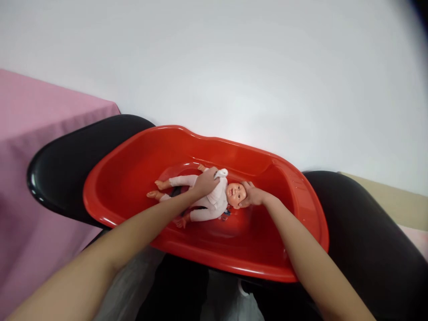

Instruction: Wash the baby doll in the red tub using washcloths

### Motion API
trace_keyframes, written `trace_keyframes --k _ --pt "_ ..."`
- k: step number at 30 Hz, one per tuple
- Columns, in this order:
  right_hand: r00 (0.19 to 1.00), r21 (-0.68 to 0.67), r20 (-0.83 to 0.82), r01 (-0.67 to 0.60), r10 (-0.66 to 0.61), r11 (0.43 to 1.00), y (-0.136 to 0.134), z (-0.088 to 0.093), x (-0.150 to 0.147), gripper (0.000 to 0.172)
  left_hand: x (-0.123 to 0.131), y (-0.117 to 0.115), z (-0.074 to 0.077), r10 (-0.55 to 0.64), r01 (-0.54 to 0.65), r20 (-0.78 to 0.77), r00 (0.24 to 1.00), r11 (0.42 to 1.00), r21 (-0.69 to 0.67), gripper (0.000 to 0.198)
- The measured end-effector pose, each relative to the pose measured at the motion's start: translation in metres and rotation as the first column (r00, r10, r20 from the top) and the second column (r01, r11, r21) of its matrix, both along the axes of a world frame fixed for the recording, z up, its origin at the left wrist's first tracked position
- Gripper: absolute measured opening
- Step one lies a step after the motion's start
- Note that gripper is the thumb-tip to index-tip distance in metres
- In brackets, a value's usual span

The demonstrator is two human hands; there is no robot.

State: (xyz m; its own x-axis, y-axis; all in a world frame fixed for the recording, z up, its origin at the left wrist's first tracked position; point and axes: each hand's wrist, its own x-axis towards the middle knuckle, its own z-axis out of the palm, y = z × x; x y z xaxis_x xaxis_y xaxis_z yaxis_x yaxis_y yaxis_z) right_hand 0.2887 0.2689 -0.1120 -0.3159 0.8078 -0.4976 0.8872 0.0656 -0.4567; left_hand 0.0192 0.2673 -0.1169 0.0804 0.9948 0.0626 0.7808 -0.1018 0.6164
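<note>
A baby doll [214, 198] in pale clothes lies on its back in a red plastic tub [117, 187], its head toward the right and its bare feet toward the left. My left hand [205, 183] is closed on a small white cloth [221, 173] over the doll's chest. At the top of the doll's head is my right hand [251, 195], its fingers curved around the crown and the side of the head. A dark item, partly hidden, shows beside the doll's waist.
Black seats [67, 165] stand under both ends of the tub, the other one [361, 232] at the right. A pink-covered surface [50, 102] is at the left. Behind the tub rises a white wall [214, 67]. My dark-clothed legs show below the near rim.
</note>
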Motion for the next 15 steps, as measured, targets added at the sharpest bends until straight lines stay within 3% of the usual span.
trace_keyframes --k 3,8,12,15 --pt "1.0 0.001 0.006 0.001 -0.001 1.0 -0.002 0.0 -0.002 0.122 0.028 0.02 -0.012 -0.035 0.036 -0.021 0.999 0.997 0.063 0.01" --pt "1.0 0.013 -0.029 0.008 -0.008 1.0 -0.001 -0.009 0.0 0.12 0.056 0.054 -0.039 -0.202 0.209 -0.226 0.953 0.978 0.005 0.017" --pt "1.0 0.058 -0.028 0.014 -0.012 0.998 0.002 -0.022 0.005 0.115 0.037 0.07 -0.046 -0.183 0.18 -0.223 0.957 0.983 -0.033 0.019" --pt "0.999 0.076 -0.045 0.015 -0.012 0.997 0.003 -0.026 0.007 0.112 0.006 0.075 -0.049 -0.063 0.055 -0.202 0.977 0.998 -0.045 0.02"
